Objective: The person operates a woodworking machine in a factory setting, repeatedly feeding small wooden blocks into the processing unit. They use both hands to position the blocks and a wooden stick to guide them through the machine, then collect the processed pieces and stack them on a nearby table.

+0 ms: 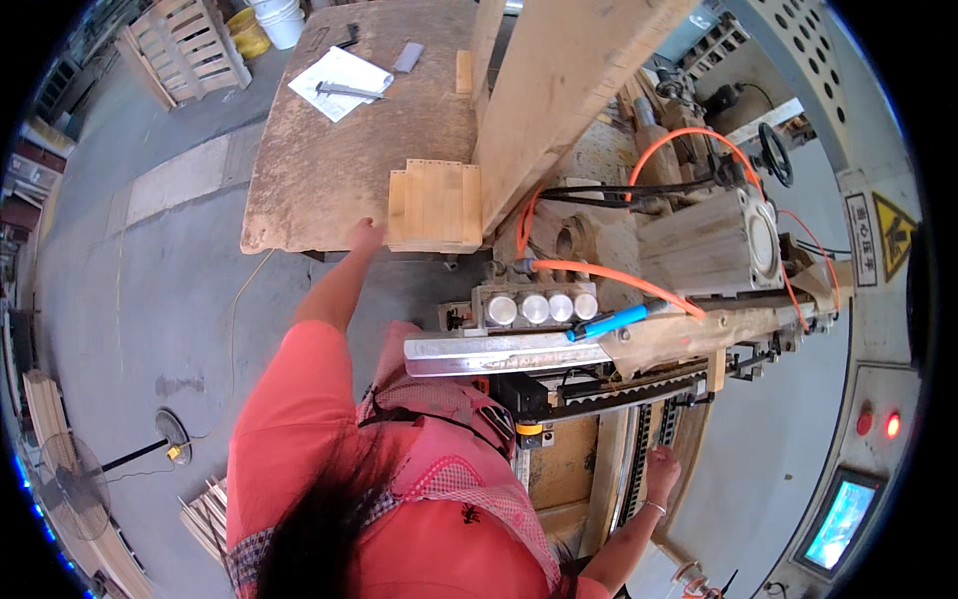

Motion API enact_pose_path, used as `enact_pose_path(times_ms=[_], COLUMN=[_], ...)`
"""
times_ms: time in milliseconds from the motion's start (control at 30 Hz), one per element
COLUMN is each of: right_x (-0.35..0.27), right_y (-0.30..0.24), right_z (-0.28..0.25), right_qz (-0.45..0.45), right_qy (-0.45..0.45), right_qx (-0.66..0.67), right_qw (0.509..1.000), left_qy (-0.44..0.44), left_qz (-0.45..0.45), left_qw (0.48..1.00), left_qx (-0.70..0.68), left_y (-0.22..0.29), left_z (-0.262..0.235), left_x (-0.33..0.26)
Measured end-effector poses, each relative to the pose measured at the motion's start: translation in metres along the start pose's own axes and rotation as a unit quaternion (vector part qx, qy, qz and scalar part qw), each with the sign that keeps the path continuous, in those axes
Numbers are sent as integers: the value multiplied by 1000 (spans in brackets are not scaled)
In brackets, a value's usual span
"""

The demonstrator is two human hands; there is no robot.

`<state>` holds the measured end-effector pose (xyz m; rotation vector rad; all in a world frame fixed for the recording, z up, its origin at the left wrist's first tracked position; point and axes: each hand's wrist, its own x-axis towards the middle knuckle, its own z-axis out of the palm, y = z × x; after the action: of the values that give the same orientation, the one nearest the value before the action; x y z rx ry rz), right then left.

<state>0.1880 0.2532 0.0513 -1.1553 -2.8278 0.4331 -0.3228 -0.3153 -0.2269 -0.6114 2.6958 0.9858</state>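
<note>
My left hand (367, 236) is at the near edge of a worn wooden table, its fingers curled in and no object showing in them. Just to its right lies a block of light wooden pieces (431, 205) set side by side, their far ends stepped. Low on the right, my right hand (662, 470) is beside the black chain track (633, 464) of a machine. Its fingers are bent together, and whatever they may hold is hidden. A short upright wooden piece (716, 369) sits at the machine's rail, beyond that hand.
Papers (339, 80) with a caliper (347, 91) lie on the table (289, 190). Orange hoses (619, 276), a blue pen (609, 323) and round silver buttons (534, 308) are before me. A control panel (843, 519) with a lit red lamp stands right; a fan (75, 486) stands left.
</note>
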Motion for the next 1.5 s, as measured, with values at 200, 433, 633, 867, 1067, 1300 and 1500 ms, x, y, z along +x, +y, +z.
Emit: enact_pose_path(times_ms=[200,433,633,867,1067,1300,1500], right_x=[-8,-17,-25,-33,-11,89,193], right_y=[-4,-9,-24,-45,-41,-30,-21], right_z=[-10,-6,3,-2,-7,-29,-36], right_qz=[12,38,59,56,66,33,-43], right_qy=[-11,-24,-27,-28,-68,133,151], right_qx=[-23,-6,39,11,-106,-72,-50], right_qw=[1000,999,997,998,990,988,986], left_qy=[-85,-61,-73,-82,-13,62,-228], left_qz=[-65,-47,-59,-60,147,299,256], left_qw=[993,995,992,991,989,952,933], left_qx=[-47,-56,-86,-91,11,-26,-107], left_y=[12,6,4,-8,-16,-13,30], left_z=[12,21,26,31,27,-4,-36], left_x=[0,6,9,17,12,-49,-248])
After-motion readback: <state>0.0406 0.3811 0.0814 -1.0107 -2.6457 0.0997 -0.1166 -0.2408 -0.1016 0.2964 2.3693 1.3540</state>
